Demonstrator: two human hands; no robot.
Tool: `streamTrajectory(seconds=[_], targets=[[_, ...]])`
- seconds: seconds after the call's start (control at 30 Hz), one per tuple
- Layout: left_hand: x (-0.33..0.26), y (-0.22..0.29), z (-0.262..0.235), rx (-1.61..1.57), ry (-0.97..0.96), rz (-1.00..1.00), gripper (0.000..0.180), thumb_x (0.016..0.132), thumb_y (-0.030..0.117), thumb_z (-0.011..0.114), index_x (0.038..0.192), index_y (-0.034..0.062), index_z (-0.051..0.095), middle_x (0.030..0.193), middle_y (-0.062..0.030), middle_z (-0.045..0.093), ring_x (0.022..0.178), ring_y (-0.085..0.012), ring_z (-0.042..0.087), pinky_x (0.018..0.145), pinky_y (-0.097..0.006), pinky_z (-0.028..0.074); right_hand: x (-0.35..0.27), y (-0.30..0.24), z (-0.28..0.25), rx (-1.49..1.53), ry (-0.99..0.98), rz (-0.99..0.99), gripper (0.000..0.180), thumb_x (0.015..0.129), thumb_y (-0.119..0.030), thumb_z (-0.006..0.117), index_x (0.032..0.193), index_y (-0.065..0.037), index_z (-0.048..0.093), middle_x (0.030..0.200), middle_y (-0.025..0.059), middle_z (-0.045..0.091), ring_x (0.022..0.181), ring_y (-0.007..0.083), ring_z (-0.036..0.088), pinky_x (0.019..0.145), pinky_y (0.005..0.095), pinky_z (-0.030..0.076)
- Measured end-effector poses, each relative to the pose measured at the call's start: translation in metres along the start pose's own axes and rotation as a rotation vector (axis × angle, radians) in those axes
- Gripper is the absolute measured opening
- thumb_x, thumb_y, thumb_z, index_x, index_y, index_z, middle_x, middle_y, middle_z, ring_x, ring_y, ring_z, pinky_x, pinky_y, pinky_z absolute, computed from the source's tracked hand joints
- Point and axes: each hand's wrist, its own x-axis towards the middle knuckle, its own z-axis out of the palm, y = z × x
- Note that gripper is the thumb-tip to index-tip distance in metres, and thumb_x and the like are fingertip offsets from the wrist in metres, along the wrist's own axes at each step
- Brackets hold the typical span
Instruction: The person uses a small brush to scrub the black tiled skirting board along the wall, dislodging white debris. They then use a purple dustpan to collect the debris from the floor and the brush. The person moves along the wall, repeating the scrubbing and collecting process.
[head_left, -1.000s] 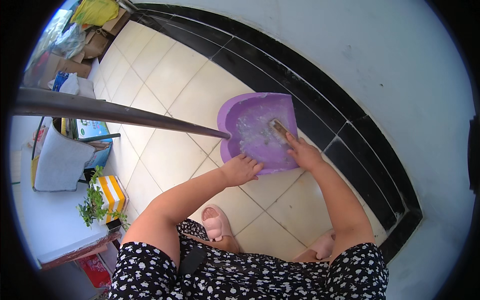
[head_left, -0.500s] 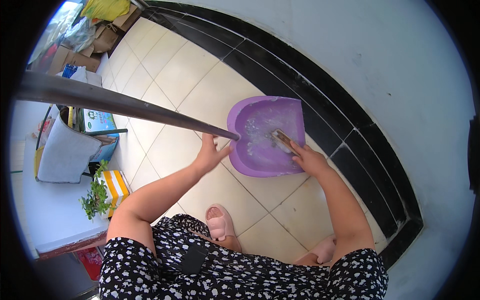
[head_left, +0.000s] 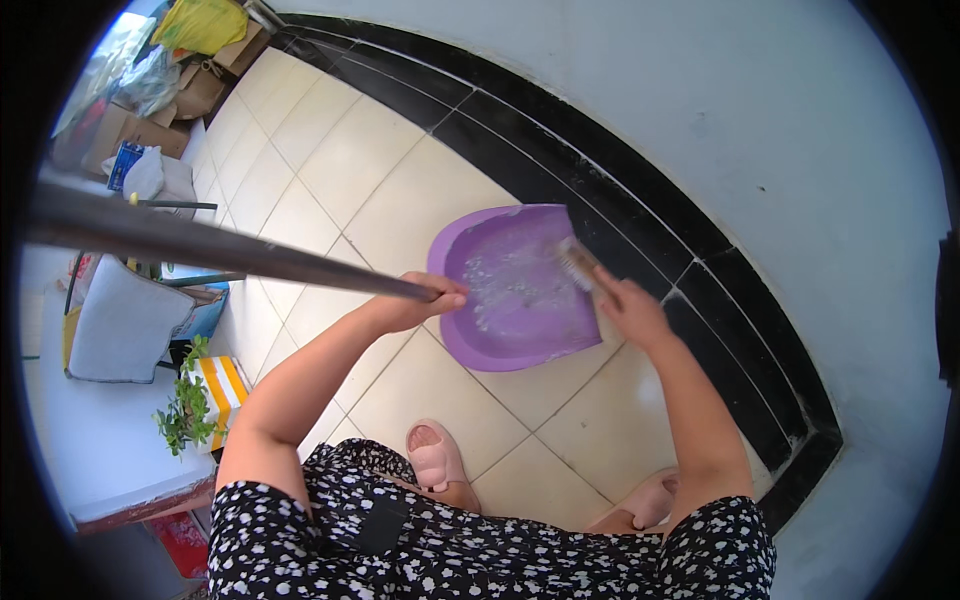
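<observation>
A purple dustpan point(head_left: 515, 290) lies on the tiled floor near the wall, with grey dust and crumbs in it. My right hand point(head_left: 628, 308) grips a small wooden-handled brush point(head_left: 577, 262) whose head rests at the pan's far right rim. My left hand point(head_left: 420, 300) is closed around the end of a long dark pole point(head_left: 220, 250) that runs off to the left, and it hovers at the pan's left edge.
Cream floor tiles point(head_left: 360, 160) meet a black skirting band point(head_left: 640, 190) and white wall. My feet in pink slippers point(head_left: 435, 460) stand below the pan. At left are a white table point(head_left: 90, 440), a small plant point(head_left: 180, 410), a grey chair point(head_left: 120, 320) and cardboard boxes point(head_left: 130, 125).
My left hand left the pan's near rim, swung left and took hold of the long dark pole. The right hand keeps the brush at the pan's right side.
</observation>
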Motion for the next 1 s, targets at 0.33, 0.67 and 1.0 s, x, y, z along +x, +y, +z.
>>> streamTrajectory(seconds=[0.33,0.67,1.0], targets=[[-0.041,0.01,0.007,0.029,0.081,-0.172,0.031,0.09,0.028,0.057,0.093,-0.0023,0.065,0.105,-0.0129,0.065,0.094,-0.0214,0.061,0.082,-0.032,0.047,0.048,0.049,0.023,-0.04,0.283,0.398,0.056,0.094,-0.035,0.04,0.144,-0.027,0.016,0.116,0.0205,0.049,0.093,0.0398,0.058,0.079,0.0472,0.047],[-0.017,0.011,0.013,0.019,0.134,-0.164,0.028,0.09,0.025,0.057,0.093,-0.0016,0.065,0.092,-0.0113,0.067,0.084,-0.0204,0.062,0.076,-0.031,0.049,0.027,-0.006,0.02,-0.076,-0.109,-0.05,0.056,0.092,-0.032,0.044,0.143,-0.028,0.02,0.111,0.0157,0.05,0.099,0.0362,0.055,0.083,0.0447,0.046],[-0.009,0.004,0.024,-0.029,0.139,-0.121,0.029,0.09,0.024,0.056,0.084,-0.003,0.063,0.096,-0.0138,0.066,0.092,-0.0224,0.061,0.079,-0.033,0.047,0.003,0.034,0.054,0.007,0.094,0.133,0.055,0.092,-0.033,0.043,0.143,-0.028,0.021,0.104,0.0194,0.053,0.089,0.0397,0.057,0.075,0.0473,0.047]])
